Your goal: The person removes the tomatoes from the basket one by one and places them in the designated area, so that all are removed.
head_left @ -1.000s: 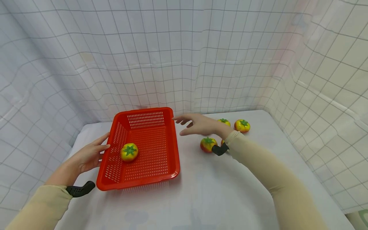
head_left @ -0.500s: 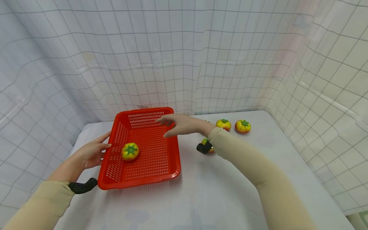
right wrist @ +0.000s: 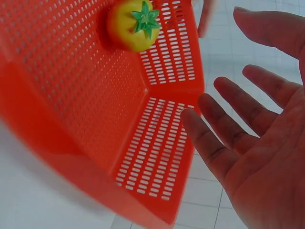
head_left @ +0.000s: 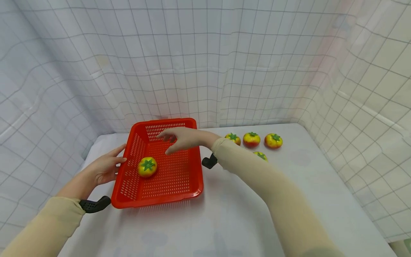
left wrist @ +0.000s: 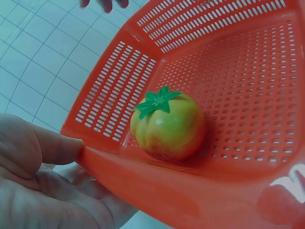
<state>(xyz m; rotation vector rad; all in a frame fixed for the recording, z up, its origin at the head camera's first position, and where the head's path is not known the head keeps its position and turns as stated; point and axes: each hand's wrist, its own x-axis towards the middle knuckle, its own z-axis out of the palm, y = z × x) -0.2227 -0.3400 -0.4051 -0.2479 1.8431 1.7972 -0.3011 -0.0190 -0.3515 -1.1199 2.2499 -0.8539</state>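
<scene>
A red slotted plastic basket [head_left: 173,175] stands on the left half of the table, with one yellow-red tomato [head_left: 147,167] with a green star-shaped top lying in it near the left wall. My left hand [head_left: 104,168] holds the basket's left rim; in the left wrist view the thumb [left wrist: 59,148] lies on the rim [left wrist: 143,183] and the other fingers are outside and below it. Over the far right part of the basket hovers my right hand [head_left: 184,138], fingers spread and slightly bent, holding nothing. The right wrist view shows its fingers [right wrist: 209,143] apart from the tomato [right wrist: 133,26].
Several more tomatoes [head_left: 252,139] lie on the white table [head_left: 237,214] right of the basket, partly covered by my right sleeve [head_left: 250,167]. A white grid-patterned curtain [head_left: 205,71] encloses the back and sides. Black wrist mounts [head_left: 210,161] jut from both sleeves.
My right hand has moved left from beside the basket's right rim to above its inside. Tomatoes behind the arm have come into view. My left hand keeps its hold on the rim.
</scene>
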